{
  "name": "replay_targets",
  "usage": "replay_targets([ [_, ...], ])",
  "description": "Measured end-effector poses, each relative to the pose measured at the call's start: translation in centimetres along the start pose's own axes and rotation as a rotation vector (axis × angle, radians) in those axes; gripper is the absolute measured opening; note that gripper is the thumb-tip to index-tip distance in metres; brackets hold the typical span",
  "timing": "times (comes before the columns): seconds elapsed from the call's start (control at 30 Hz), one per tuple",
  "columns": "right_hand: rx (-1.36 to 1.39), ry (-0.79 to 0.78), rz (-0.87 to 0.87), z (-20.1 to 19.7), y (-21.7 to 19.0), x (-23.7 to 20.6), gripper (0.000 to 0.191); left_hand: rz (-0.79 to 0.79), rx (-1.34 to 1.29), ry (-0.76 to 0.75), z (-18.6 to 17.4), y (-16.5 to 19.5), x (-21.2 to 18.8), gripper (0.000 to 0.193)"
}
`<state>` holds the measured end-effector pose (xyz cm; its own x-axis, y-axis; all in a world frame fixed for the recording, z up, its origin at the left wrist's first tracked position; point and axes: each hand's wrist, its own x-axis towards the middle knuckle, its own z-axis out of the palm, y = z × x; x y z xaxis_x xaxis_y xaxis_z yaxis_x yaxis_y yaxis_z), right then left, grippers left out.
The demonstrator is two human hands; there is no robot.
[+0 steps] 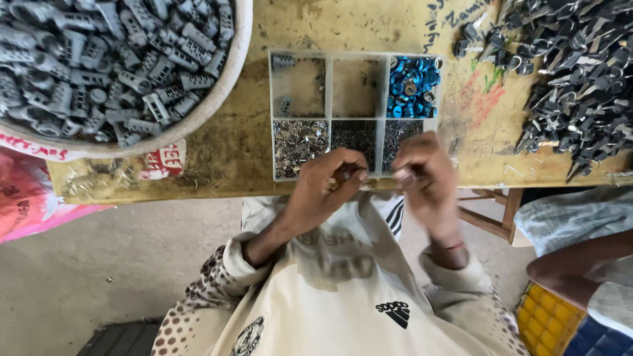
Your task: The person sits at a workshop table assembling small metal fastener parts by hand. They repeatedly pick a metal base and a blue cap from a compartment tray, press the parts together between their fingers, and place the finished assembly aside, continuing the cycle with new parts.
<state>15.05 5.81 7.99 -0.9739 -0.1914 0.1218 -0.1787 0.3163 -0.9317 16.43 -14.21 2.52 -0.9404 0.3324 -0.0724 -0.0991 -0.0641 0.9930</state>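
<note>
Left hand pinches a small part, apparently; right hand (blurred, grip unclear) hovers beside the compartment tray.

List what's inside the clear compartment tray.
Compartment tray: blue rings top right, two grey cylinders top left, small metal bits along the bottom row. Left hand and right hand cover the near edge.

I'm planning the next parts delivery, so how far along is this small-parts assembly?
Done: no finished pieces show. In hand: left hand and right hand meet at the compartment tray, the part between them blurred. Left: a full bowl of grey cylinders and a key pile.
</note>
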Motion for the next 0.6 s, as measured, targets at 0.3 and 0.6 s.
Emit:
replay_targets([
  [0.3,-0.301,0.117,0.055,2.7,-0.7,-2.7,0.011,-0.137,-0.703,-0.013,1.0,0.8,-0.4,0.015],
  [0.6,-0.031,0.179,0.171,3.5,-0.4,-3.1,0.012,-0.028,-0.444,0.060,1.8,1.7,-0.6,0.014],
])
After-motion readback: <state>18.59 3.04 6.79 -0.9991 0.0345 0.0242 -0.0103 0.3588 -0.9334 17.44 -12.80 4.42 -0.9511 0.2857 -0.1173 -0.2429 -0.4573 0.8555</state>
